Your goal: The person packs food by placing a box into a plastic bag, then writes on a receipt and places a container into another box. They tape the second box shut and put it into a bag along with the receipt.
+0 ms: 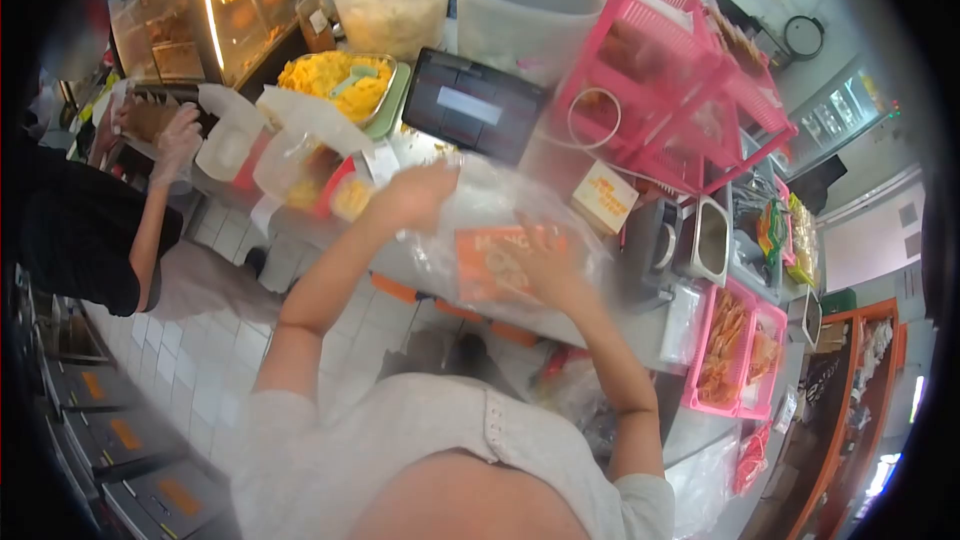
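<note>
On the counter in front of me lies a clear plastic bag (480,190) with an orange printed box or packet (490,262) in or under it. My left hand (422,195) is at the bag's upper left part, its fingers blurred. My right hand (545,262) rests on the right side of the orange item, fingers spread. Just left of my left hand stand open takeaway boxes (298,165) with food in red-edged compartments. A dark tablet (472,105) sits beyond the bag. To its right is a small cream box (605,197) with orange print.
A metal tray of yellow food (340,85) and two large tubs (392,0) stand at the back. Pink baskets (660,70) are stacked to the right. A black device (650,255) is beside my right hand. A co-worker (80,225) with a gloved hand stands at left.
</note>
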A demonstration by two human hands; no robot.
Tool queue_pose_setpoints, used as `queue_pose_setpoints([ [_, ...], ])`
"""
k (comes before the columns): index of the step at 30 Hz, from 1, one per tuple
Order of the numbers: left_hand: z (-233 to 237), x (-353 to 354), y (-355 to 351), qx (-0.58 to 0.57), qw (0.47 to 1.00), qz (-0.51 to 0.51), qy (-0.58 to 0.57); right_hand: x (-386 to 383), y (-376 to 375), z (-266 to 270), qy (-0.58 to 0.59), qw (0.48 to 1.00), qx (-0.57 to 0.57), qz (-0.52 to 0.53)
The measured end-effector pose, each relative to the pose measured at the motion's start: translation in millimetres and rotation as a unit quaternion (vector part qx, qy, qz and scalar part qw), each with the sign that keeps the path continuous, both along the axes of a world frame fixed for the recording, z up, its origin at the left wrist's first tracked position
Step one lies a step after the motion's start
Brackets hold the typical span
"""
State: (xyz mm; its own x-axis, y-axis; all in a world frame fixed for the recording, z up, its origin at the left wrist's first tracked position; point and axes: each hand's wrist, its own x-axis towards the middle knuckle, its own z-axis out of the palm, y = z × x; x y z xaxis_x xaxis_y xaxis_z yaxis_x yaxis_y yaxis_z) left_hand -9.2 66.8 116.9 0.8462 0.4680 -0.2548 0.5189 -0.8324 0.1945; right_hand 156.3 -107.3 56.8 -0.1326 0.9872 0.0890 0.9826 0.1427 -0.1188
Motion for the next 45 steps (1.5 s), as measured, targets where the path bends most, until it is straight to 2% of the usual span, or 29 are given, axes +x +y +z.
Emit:
queue_pose_setpoints([
  [2,2.9,-7.5,-23.7,-0.022,0.997,0.034,0.066,10.6,-17.4,63.4,-0.086,0.965,-0.244,-0.042],
  [4,-0.2,-14.8,-27.8,-0.024,0.997,0.032,0.06,27.1,-24.9,105.3,-0.063,0.936,-0.339,-0.064],
  [5,-0.3,-17.5,-26.9,-0.02,0.998,0.026,0.052,33.9,-28.1,121.5,-0.048,0.941,-0.333,-0.046],
  [7,28.6,-23.6,-31.4,-0.021,0.999,0.035,0.034,48.0,-28.8,145.6,-0.035,0.945,-0.325,-0.024],
  [9,43.8,-32.1,-32.1,-0.024,0.999,0.041,0.018,62.1,-22.8,164.0,0.127,0.941,-0.297,0.103],
  [11,48.9,-45.4,-22.9,-0.029,0.988,-0.059,-0.137,73.7,-16.4,188.2,0.232,0.93,-0.263,0.114],
  [12,46.0,-45.9,-21.7,-0.026,0.989,-0.058,-0.133,96.0,-16.7,186.8,0.393,0.89,-0.215,0.08],
  [13,37.2,-44.8,-23.2,-0.039,0.987,-0.062,-0.143,109.4,-13.5,186.0,0.541,0.824,-0.164,0.045],
  [15,23.7,-40.9,-29.5,-0.05,0.985,-0.06,-0.155,114.8,12.6,171.7,0.583,0.791,0.043,-0.18],
  [16,20.0,-39.8,-32.5,-0.074,0.985,-0.019,-0.158,157.2,34.9,126.3,0.458,0.873,0.002,-0.169],
  [18,15.1,-43.3,-40.0,-0.095,0.983,0.02,-0.155,206.4,62.5,30.4,0.246,0.954,-0.107,-0.137],
  [19,13.0,-44.3,-43.9,-0.11,0.979,0.036,-0.166,210.1,68.7,4.7,0.163,0.964,-0.174,-0.117],
  [21,13.4,-44.9,-43.8,-0.123,0.975,0.053,-0.18,191.8,65.4,-30.0,-0.015,0.988,-0.115,-0.098],
  [22,13.8,-46.7,-44.3,-0.12,0.971,0.045,-0.202,187.6,65.2,-38.4,0.091,0.981,-0.114,-0.125],
  [23,13.2,-49.5,-47.0,-0.12,0.967,0.039,-0.222,188.6,65.3,-43.2,0.092,0.981,-0.119,-0.122],
  [25,20.2,-50.6,-48.3,-0.123,0.968,0.045,-0.212,174.7,63.9,-30.6,0.014,0.976,-0.098,-0.196],
  [26,22.6,-49.7,-49.7,-0.116,0.97,0.044,-0.208,172.4,63.1,-23.5,0.016,0.97,-0.108,-0.217],
  [29,21.7,-45.5,-57.8,-0.14,0.961,0.057,-0.232,181.1,62.5,-3.2,0.048,0.968,-0.153,-0.191],
  [31,17.6,-43.1,-59.9,-0.135,0.959,0.061,-0.244,172.8,52.6,36.0,0.085,0.983,-0.074,-0.144],
  [32,15.4,-41.6,-61.1,-0.133,0.957,0.067,-0.25,159.3,44.6,67.3,0.071,0.991,0.003,-0.114],
  [34,15.1,-38.0,-59.4,-0.138,0.958,0.079,-0.239,122.6,29.4,135.6,0.122,0.989,0.057,-0.068],
  [36,17.2,-34.4,-56.3,-0.143,0.961,0.083,-0.223,86.0,20.2,178.2,0.229,0.971,0.067,-0.001],
  [38,20.3,-30.4,-53.1,-0.184,0.957,0.103,-0.2,46.1,16.2,200.2,0.256,0.951,0.089,0.145],
  [39,11.6,-28.6,-48.1,-0.182,0.958,0.098,-0.199,26.3,16.6,197.0,0.266,0.945,0.064,0.18],
  [40,-5.5,-27.9,-40.0,-0.142,0.946,0.005,-0.291,7.8,16.9,191.6,0.275,0.936,0.039,0.216],
  [42,-12.4,-35.4,-33.5,-0.096,0.918,-0.094,-0.374,-17.6,21.7,157.1,0.225,0.939,-0.027,0.26],
  [44,-10.5,-47.0,-36.4,-0.109,0.927,-0.026,-0.358,-23.1,26.8,108.5,0.247,0.935,-0.035,0.252],
  [45,-9.2,-52.1,-36.6,-0.106,0.927,-0.039,-0.358,-20.5,25.8,91.7,0.25,0.941,-0.061,0.22],
])
